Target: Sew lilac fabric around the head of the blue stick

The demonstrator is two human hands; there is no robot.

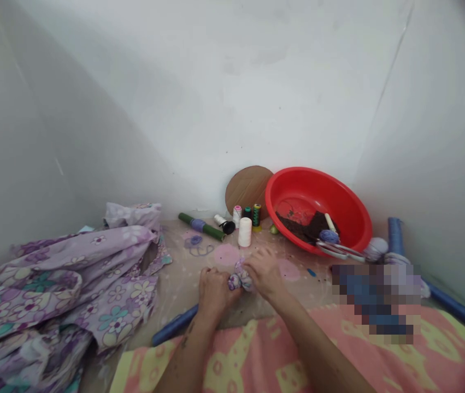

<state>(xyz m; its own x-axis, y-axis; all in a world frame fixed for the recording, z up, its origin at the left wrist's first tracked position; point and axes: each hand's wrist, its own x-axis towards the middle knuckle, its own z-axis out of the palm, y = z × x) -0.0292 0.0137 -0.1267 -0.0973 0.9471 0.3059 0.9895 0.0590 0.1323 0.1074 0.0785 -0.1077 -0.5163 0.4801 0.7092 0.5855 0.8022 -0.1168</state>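
A small twisted bundle of purple-and-white floral fabric is between my hands, low over the floor. My left hand is closed around its left part. From the other side, the thumb and fingertips of my right hand pinch the fabric, with the other fingers raised. The ends inside my hands are hidden. A white thread spool stands just beyond my hands, and a blue tube lies by my left forearm.
A red basin leans at the back right, with scissors at its rim. Floral cloth heaps at left. Several spools, a green stick with purple yarn, and a cardboard disc lie near the wall. A pink-yellow blanket covers the front.
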